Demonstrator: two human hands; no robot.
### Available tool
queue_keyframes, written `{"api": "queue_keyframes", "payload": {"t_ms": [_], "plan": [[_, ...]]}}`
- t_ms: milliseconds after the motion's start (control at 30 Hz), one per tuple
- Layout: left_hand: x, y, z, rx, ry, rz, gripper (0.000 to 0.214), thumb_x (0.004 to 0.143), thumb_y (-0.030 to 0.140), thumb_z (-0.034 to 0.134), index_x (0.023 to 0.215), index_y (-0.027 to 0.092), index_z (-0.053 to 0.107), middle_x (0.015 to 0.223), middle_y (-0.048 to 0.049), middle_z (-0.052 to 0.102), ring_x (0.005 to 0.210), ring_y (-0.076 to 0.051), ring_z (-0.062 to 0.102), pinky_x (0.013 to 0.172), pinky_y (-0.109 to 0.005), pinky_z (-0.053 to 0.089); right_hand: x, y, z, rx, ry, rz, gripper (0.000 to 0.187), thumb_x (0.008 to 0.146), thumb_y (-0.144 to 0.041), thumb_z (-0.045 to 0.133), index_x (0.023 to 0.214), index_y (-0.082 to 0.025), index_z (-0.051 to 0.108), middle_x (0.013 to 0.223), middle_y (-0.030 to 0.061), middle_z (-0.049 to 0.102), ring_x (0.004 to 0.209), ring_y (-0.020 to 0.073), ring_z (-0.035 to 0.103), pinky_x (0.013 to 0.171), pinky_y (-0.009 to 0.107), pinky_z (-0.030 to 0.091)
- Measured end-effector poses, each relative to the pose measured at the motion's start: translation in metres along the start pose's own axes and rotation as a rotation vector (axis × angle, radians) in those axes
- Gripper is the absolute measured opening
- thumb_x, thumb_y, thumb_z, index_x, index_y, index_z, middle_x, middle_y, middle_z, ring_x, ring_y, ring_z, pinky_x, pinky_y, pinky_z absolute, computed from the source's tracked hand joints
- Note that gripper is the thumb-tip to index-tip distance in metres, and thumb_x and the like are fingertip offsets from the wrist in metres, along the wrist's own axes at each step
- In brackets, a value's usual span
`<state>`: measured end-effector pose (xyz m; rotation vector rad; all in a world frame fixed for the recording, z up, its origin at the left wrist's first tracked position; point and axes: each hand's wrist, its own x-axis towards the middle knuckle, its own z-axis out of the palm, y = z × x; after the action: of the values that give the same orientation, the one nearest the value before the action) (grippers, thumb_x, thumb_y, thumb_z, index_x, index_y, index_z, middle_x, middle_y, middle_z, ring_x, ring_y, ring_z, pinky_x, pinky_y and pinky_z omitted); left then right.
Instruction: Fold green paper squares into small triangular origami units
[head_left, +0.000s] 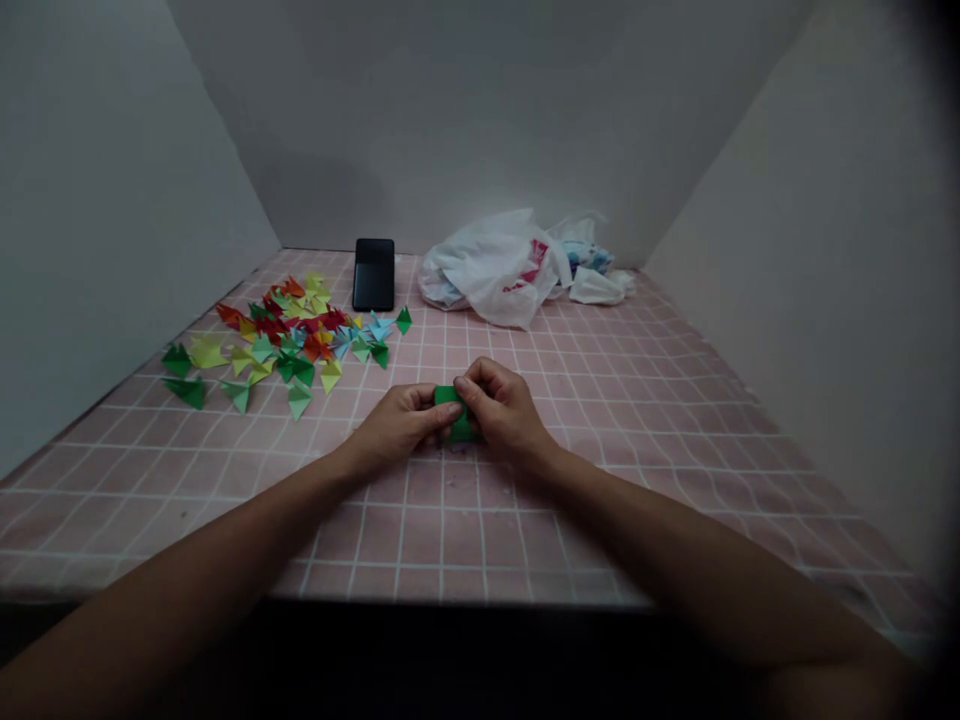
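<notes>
My left hand [401, 422] and my right hand [504, 405] meet at the middle of the pink checked table [600, 470]. Both pinch a small piece of green folded paper [452, 412] between their fingertips, just above the tabletop. Most of the paper is covered by the fingers. To the left and further back lies a scattered pile of folded paper triangles [289, 335] in green, yellow, red, orange and light blue.
A black phone [374, 274] lies face up at the back, beside the pile. White plastic bags [510, 265] are bunched at the back right. White walls close in the table on the left, back and right.
</notes>
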<state>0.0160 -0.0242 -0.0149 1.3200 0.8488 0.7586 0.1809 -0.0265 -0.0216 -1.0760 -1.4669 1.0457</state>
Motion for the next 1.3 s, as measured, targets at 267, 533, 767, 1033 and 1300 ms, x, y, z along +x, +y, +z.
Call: {"api": "queue_keyframes", "payload": {"t_ms": [267,533,767,1033,1300], "plan": [[0.002,-0.002,-0.006,0.008,0.241,0.142,0.03,0.084,0.045,0.07,0.077,0.019,0.057,0.06,0.0048,0.053,0.048,-0.008,0.047,0.044,-0.019,0.039,0.003,0.002,-0.001,0.072,-0.063,0.094,0.027,0.086,-0.044,0.061,0.074,-0.023,0.049,0.057,-0.0051,0.05,0.047,0.0103,0.044,0.046,0.025,0.034],[-0.001,0.002,-0.003,0.135,0.229,0.154,0.037,0.087,0.047,0.066,0.067,0.021,0.049,0.051,0.0059,0.051,0.039,-0.008,0.044,0.04,-0.02,0.036,-0.002,0.004,0.004,0.056,-0.034,0.014,0.024,0.09,-0.039,0.058,0.076,-0.023,0.047,0.061,-0.0049,0.049,0.052,0.0103,0.044,0.05,0.025,0.035],[0.0,0.006,-0.009,0.164,0.228,0.16,0.039,0.079,0.053,0.073,0.072,0.019,0.056,0.058,0.0047,0.055,0.048,-0.01,0.052,0.047,-0.021,0.044,0.001,-0.001,0.0,0.136,-0.152,0.059,0.026,0.089,-0.041,0.06,0.076,-0.023,0.047,0.057,-0.0076,0.046,0.047,0.0087,0.041,0.046,0.023,0.033],[-0.002,0.006,-0.007,0.319,0.273,0.26,0.033,0.09,0.047,0.06,0.071,0.02,0.054,0.054,0.0063,0.049,0.044,-0.01,0.047,0.046,-0.022,0.036,0.001,-0.005,-0.001,0.089,-0.3,0.032,0.024,0.092,-0.034,0.056,0.074,-0.022,0.046,0.055,-0.0075,0.048,0.045,0.0081,0.041,0.046,0.022,0.033],[-0.006,0.004,-0.005,0.613,0.391,0.408,0.04,0.098,0.041,0.047,0.063,0.021,0.045,0.054,0.0044,0.045,0.052,-0.012,0.045,0.052,-0.026,0.032,0.001,-0.007,-0.002,0.117,-0.349,0.038,0.023,0.091,-0.036,0.056,0.076,-0.022,0.048,0.056,-0.0071,0.049,0.044,0.0077,0.042,0.043,0.022,0.035]]}}
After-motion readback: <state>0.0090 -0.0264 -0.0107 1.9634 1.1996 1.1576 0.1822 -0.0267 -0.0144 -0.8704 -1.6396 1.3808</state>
